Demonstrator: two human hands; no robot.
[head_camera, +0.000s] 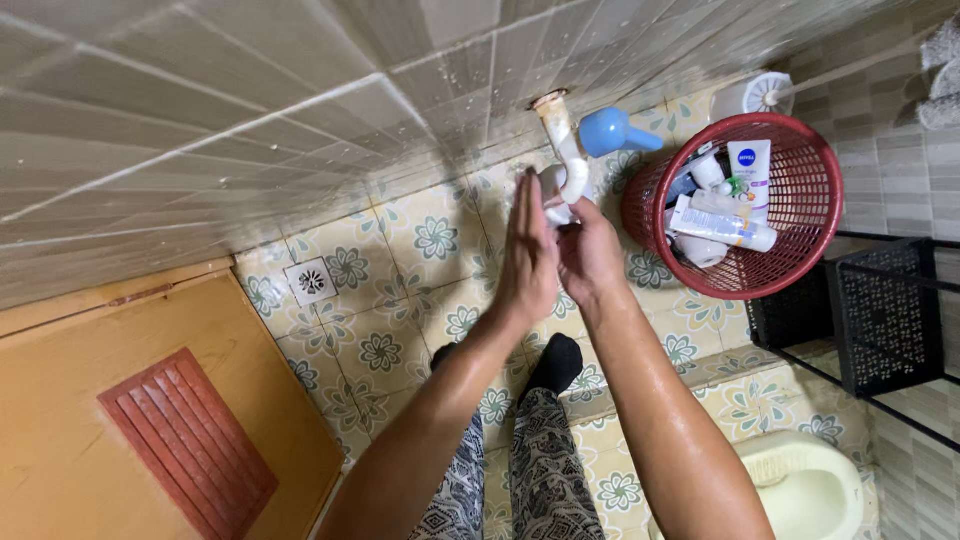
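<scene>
Door: orange, with a red vent, at 8 o'clock of the view.
Drain: small square grate in the flowered floor, at 9 o'clock from the hands.
Left hand: flat, fingers straight and together, palm turned to the right hand; it holds nothing.
Tap: white, coming out of the tiled wall at 12 o'clock from the hands.
Right hand: curled just under the tap; it perhaps touches the spout, the fingers are hidden.
Advice: I think the palms should stay close under the spout, rubbing fully.
Basket: red, at 3 o'clock, with tubes inside.
</scene>
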